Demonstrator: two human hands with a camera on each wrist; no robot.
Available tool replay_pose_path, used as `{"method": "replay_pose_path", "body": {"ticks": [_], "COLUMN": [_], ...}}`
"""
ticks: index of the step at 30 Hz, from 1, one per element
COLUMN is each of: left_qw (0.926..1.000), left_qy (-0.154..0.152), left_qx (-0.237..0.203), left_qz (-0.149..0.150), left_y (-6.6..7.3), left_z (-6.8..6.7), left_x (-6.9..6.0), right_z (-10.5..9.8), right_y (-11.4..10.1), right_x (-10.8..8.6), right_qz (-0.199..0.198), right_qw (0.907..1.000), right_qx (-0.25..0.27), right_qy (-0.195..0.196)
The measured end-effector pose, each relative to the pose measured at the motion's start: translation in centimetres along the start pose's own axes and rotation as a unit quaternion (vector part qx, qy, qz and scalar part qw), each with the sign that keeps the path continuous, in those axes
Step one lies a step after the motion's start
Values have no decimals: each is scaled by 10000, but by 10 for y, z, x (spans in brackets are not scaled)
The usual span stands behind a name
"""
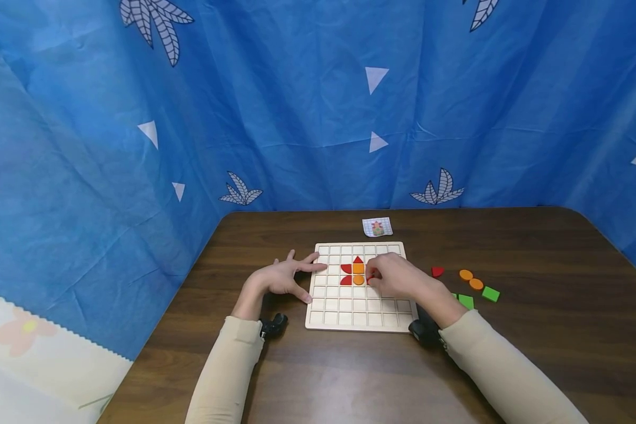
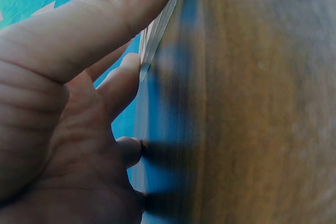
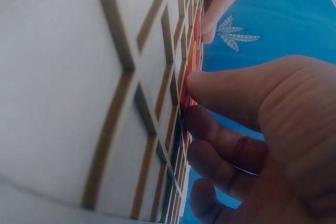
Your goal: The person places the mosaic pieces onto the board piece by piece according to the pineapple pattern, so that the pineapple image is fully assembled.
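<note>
A pale wooden grid board (image 1: 331, 321) lies on the table. Near its middle sit a red triangle (image 1: 357, 259), an orange square (image 1: 358, 268), an orange circle (image 1: 358, 280) and two red curved-edge pieces (image 1: 346, 280). My right hand (image 1: 400, 277) pinches another red piece (image 3: 185, 90) between thumb and fingers, down at the grid just right of the orange circle. Most of that piece is hidden by the fingers in the head view. With fingers spread, my left hand (image 1: 283, 278) rests at the board's left edge, its thumb (image 2: 105, 22) against the rim.
Right of the board lie a red piece (image 1: 437, 271), two orange circles (image 1: 466, 274) and green squares (image 1: 490, 294), one partly behind the right wrist. A small printed pattern card (image 1: 377, 227) lies beyond the board. A blue curtain (image 1: 318, 106) hangs behind the table (image 1: 551, 330).
</note>
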State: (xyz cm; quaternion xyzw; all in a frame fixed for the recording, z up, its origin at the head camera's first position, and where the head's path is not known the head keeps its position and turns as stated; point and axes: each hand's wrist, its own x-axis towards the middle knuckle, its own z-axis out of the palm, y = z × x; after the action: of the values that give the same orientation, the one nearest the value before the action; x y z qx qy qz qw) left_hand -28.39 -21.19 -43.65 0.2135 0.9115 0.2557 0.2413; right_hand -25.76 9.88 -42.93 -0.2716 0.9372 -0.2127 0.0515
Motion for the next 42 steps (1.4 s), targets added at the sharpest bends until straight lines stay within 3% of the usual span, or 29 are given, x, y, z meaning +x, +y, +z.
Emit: {"method": "replay_pose_path", "body": {"ticks": [14, 42], "left_qw": [10000, 10000], "left_qy": [-25, -30], "left_qx": [-6, 43], "left_qz": [5, 16], "left_y": [1, 0], "left_z": [-1, -1], "left_x": [0, 0], "right_z": [-15, -47], "right_y": [8, 85], "right_x": [-15, -88], "right_qz": [158, 482], "right_qw": [9987, 9973], "right_qx": [481, 116], "right_qy": [-57, 535]}}
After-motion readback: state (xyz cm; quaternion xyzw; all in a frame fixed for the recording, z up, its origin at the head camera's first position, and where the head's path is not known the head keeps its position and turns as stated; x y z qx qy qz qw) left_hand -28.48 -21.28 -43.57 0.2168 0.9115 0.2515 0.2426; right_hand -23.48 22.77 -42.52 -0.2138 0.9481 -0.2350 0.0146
